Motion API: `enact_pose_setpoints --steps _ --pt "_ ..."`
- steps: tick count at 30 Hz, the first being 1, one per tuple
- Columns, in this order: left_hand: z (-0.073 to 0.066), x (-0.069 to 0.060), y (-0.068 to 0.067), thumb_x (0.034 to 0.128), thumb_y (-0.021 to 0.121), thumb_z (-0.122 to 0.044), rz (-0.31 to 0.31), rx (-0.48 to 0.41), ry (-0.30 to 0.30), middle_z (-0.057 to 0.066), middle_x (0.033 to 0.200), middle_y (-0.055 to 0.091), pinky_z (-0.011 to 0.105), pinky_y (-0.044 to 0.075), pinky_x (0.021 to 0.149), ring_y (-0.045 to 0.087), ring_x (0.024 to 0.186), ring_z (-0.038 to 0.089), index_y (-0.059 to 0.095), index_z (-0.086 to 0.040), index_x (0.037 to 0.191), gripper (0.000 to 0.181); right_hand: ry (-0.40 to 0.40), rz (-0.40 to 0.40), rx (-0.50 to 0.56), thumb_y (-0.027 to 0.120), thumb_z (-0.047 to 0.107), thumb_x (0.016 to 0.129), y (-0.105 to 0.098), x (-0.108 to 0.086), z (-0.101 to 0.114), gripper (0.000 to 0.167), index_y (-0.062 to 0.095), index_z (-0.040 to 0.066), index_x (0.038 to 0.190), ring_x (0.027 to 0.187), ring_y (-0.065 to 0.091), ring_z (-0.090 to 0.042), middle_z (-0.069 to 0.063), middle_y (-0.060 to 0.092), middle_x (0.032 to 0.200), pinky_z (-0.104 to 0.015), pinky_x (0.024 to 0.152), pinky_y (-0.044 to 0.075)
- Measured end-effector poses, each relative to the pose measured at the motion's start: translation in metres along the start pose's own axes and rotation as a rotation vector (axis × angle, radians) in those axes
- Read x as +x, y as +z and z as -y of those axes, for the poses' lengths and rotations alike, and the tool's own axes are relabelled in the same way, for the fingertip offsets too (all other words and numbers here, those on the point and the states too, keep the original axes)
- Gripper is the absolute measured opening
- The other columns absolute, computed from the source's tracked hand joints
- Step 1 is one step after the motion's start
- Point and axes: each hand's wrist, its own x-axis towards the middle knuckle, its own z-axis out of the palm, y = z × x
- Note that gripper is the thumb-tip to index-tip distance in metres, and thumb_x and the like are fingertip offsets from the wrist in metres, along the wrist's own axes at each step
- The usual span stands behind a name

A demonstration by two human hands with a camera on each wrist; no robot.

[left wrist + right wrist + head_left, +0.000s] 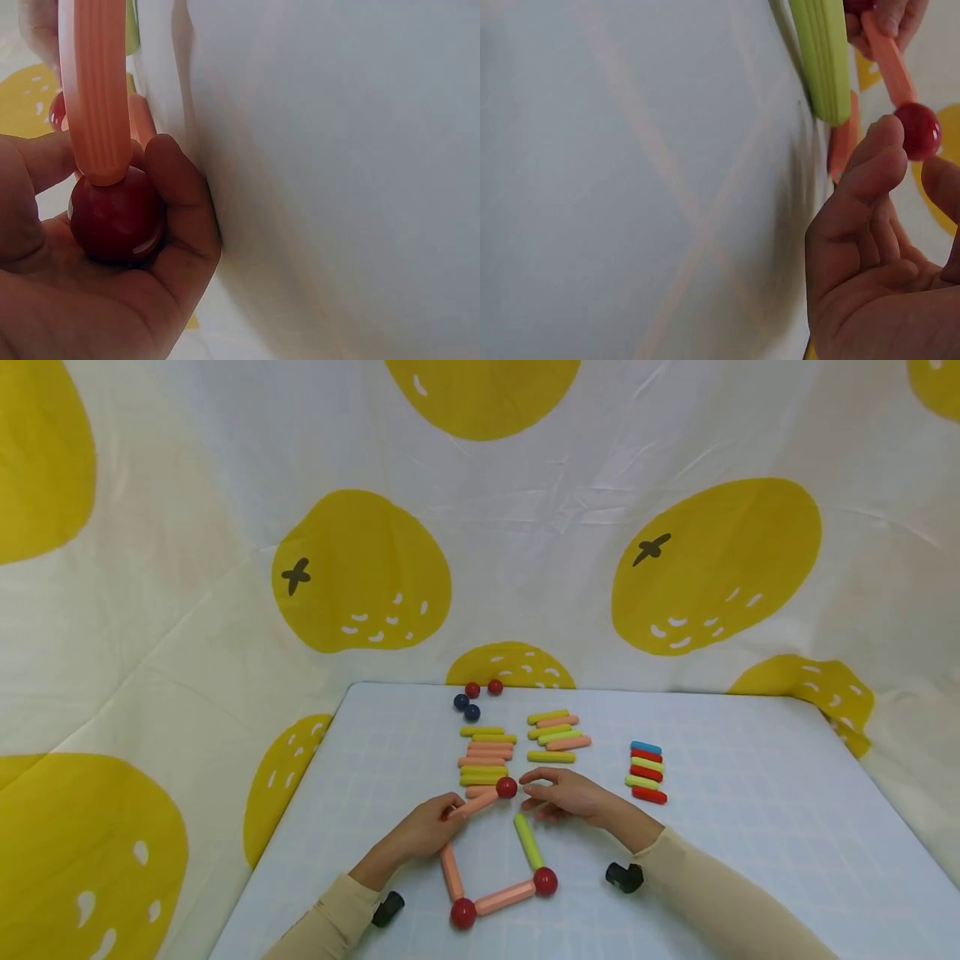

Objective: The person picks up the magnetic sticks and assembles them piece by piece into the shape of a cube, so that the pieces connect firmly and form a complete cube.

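Observation:
My left hand (pixel 427 827) holds a red ball (pixel 116 217) in its curled fingers, hidden from the head view. An orange stick (pixel 97 90) joins that ball. Another orange stick (pixel 474 804) runs from this hand to a raised red ball (pixel 507 787). Beside that ball, my right hand (pixel 566 797) has its fingers loosely bent, with a small gap to the ball. Nearer the body, an orange stick (pixel 452 872), a red ball (pixel 463 913), an orange stick (pixel 506 897), a red ball (pixel 545 882) and a light-green stick (pixel 528 841) form a linked chain. The green stick's far end is free.
Yellow and orange sticks (pixel 483 762) lie in a column behind the hands, with another group (pixel 555 735) to its right. Short coloured sticks (pixel 647 772) are farther right. Red balls (pixel 495 687) and dark-blue balls (pixel 472 712) sit near the table's back edge.

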Motion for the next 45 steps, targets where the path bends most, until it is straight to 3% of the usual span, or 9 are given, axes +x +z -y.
enact_pose_setpoints --steps 5,10,17,24,32,39,45 --pt "-0.001 0.001 -0.001 0.102 0.062 -0.029 -0.022 0.025 0.003 0.002 0.08 0.052 0.029 0.038 0.061 0.05 0.07 0.017 0.063 -0.015 0.108 0.014 0.065 -0.032 -0.144 0.063 0.041 0.1 -0.006 -0.009 -0.007 0.039 0.063 0.019 0.131 0.065 0.064 -0.016 -0.001 0.076 0.093 -0.023 0.063 0.05" --pt "0.0 0.002 -0.001 0.1017 0.063 -0.03 -0.014 0.008 -0.021 0.003 0.081 0.052 0.03 0.038 0.062 0.051 0.071 0.018 0.062 -0.016 0.11 0.016 0.072 -0.064 -0.272 0.067 0.038 0.099 0.011 -0.02 -0.006 0.03 0.064 0.018 0.121 0.057 0.063 -0.015 -0.001 0.073 0.083 -0.024 0.057 0.051" --pt "0.001 0.0 0.001 0.1021 0.061 -0.029 0.022 -0.002 -0.014 0.002 0.08 0.052 0.03 0.039 0.062 0.051 0.07 0.018 0.063 -0.017 0.11 0.014 0.035 -0.147 -0.44 0.074 0.041 0.093 0.04 -0.029 -0.003 0.034 0.064 0.015 0.112 0.057 0.062 -0.015 0.001 0.068 0.073 -0.027 0.057 0.05" --pt "-0.002 0.0 -0.001 0.1035 0.06 -0.029 0.035 -0.005 0.017 0.002 0.081 0.053 0.03 0.039 0.061 0.051 0.071 0.017 0.062 -0.015 0.107 0.014 -0.037 -0.168 -0.521 0.079 0.041 0.088 0.049 -0.029 -0.003 0.038 0.064 0.015 0.111 0.06 0.06 -0.015 0.002 0.065 0.072 -0.028 0.058 0.047" --pt "-0.001 -0.001 0.0 0.1018 0.063 -0.03 -0.013 0.032 -0.004 0.002 0.08 0.052 0.029 0.038 0.062 0.05 0.072 0.018 0.063 -0.016 0.108 0.016 -0.039 -0.162 -0.513 0.077 0.035 0.09 0.054 -0.029 -0.003 0.028 0.066 0.016 0.106 0.066 0.058 -0.015 0.001 0.063 0.079 -0.028 0.059 0.046" --pt "-0.001 -0.002 0.0 0.1024 0.062 -0.027 -0.018 0.042 0.021 0.001 0.08 0.051 0.029 0.038 0.061 0.049 0.072 0.016 0.063 -0.015 0.108 0.013 -0.002 -0.113 -0.358 0.074 0.035 0.093 0.049 -0.029 -0.004 0.025 0.065 0.018 0.108 0.059 0.056 -0.015 -0.002 0.062 0.079 -0.027 0.059 0.045" --pt "-0.002 -0.002 -0.003 0.1035 0.06 -0.026 0.025 -0.015 0.02 0.002 0.08 0.051 0.029 0.038 0.061 0.049 0.069 0.017 0.062 -0.014 0.109 0.014 0.018 -0.08 -0.25 0.073 0.036 0.094 0.043 -0.028 -0.005 0.025 0.065 0.019 0.111 0.058 0.053 -0.014 -0.001 0.063 0.079 -0.026 0.06 0.044"
